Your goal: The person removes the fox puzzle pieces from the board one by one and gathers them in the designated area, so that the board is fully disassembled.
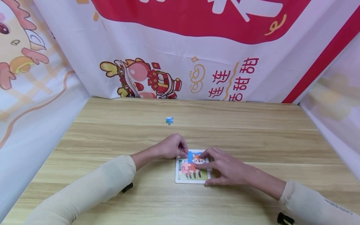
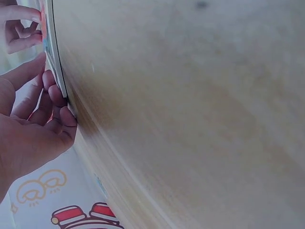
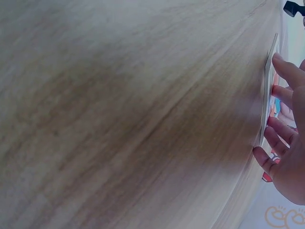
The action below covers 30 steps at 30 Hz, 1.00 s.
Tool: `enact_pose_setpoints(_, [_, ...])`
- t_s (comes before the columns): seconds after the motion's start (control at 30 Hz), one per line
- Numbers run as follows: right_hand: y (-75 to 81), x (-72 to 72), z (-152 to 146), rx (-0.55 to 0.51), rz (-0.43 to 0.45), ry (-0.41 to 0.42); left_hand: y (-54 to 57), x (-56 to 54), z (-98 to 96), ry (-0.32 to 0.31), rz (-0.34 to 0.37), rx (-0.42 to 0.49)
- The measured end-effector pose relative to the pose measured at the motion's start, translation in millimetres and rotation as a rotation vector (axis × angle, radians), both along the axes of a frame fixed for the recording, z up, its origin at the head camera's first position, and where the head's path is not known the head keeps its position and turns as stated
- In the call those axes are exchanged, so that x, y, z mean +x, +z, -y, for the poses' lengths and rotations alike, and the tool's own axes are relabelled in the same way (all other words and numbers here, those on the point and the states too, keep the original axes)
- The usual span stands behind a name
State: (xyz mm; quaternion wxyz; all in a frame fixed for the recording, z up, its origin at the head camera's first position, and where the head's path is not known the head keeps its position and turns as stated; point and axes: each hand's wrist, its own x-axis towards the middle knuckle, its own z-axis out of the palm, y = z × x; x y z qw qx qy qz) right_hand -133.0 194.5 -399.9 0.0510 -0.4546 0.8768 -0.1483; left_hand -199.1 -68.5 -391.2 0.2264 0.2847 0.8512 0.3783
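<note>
A small jigsaw puzzle of an orange fox in a white-edged tray (image 1: 176, 175) lies on the table. My left hand (image 1: 172, 147) is at its upper left corner, with thumb and forefinger closing on a blue puzzle piece (image 1: 190, 155); the fingertips partly hide it. The left wrist view shows the other fingers of the left hand (image 2: 40, 114) curled by the tray's edge. From the right, my right hand (image 1: 225, 165) rests with spread fingers on the fox picture, its thumb at the lower right edge. Farther back lies a loose blue, white and green puzzle piece (image 1: 169, 120).
The wooden table (image 1: 242, 131) extends around the tray. A printed cloth (image 1: 168, 47) hangs along its back edge, and more cloth (image 1: 33, 115) borders the sides. Dark wrist devices show beneath the left sleeve (image 1: 112, 175) and right sleeve (image 1: 312, 200).
</note>
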Motion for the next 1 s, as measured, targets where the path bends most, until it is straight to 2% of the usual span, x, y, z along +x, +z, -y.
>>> enact_pose_setpoints(0.67, [1.6, 0.0, 0.7, -0.032, 0.068, -0.004, 2.7, 1.4, 2.8, 0.02, 0.092, 0.079])
enact_pose_setpoints(1.0, [0.4, -1.2, 0.2, -0.033, 0.045, 0.01, 2.4, 0.0, 5.0, 0.024, 0.164, 0.121])
